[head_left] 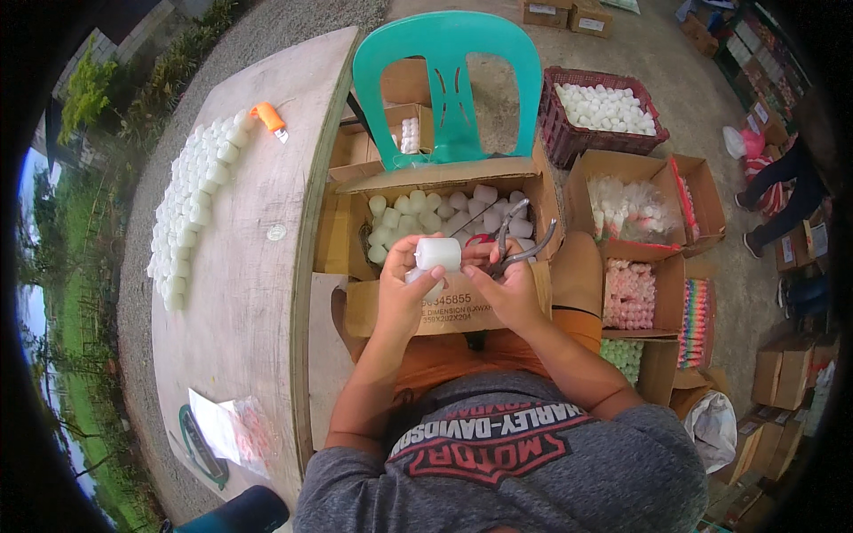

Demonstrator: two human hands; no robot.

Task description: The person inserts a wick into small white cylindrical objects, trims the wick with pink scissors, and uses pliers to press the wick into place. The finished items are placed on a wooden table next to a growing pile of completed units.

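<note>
My left hand (397, 282) is closed around a white cylindrical candle (438, 254), held sideways over a cardboard box (369, 302). Part of a second white candle (426, 282) shows beneath it against the same palm. My right hand (514, 291) is closed on dark grey-handled pliers (538, 246), whose handles point up and away; their jaws are hard to make out. Its fingertips are by the right end of the upper candle. Loose white candles (404, 213) fill the box in front of me, along with a thin rod and something red partly hidden by my hand.
To the left, a wooden table (258, 329) bears rows of white candles (191, 209), an orange-handled tool (267, 116) and a plastic packet (233, 426). A green chair (444, 44) stands beyond the box. A maroon crate (569, 147) and cartons (582, 178) crowd the right, where another person's legs (782, 186) show.
</note>
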